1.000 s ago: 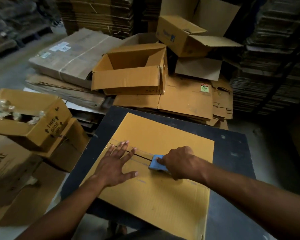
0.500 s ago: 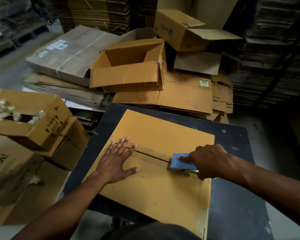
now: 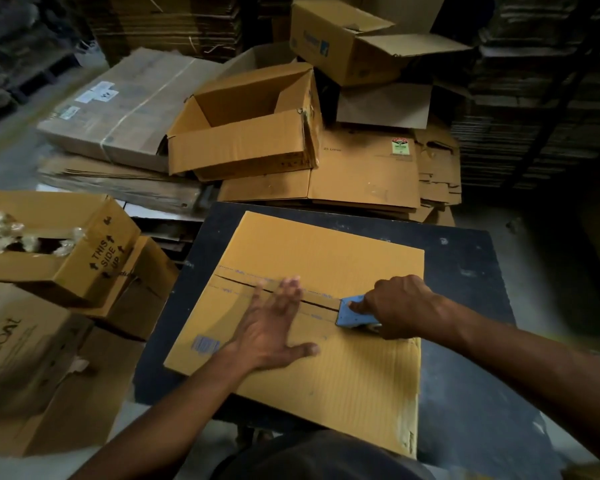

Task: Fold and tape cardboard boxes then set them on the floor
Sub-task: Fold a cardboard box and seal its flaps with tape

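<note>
A yellow-brown cardboard box (image 3: pixel 329 251) lies on the dark table (image 3: pixel 465 258), its two closed flaps meeting in a dark seam across the top. Clear tape covers the seam's left part. My left hand (image 3: pixel 271 327) presses flat on the flaps with fingers spread, over the seam. My right hand (image 3: pixel 392 306) grips a blue tape dispenser (image 3: pixel 352 311) that sits on the seam toward the box's right side. Most of the dispenser is hidden under my hand.
An open box marked THIS SIDE UP (image 3: pixel 59 244) holding crumpled plastic stands at the left, over other boxes (image 3: pixel 32 368). Beyond the table lie flattened cartons (image 3: pixel 361 168), an open box (image 3: pixel 246 123) on its side and a strapped bundle (image 3: pixel 125 105). Stacked cardboard (image 3: pixel 541 109) fills the right.
My right hand has drawn the dispenser rightward along the seam, laying tape. My left hand has slid right along the flaps, following it.
</note>
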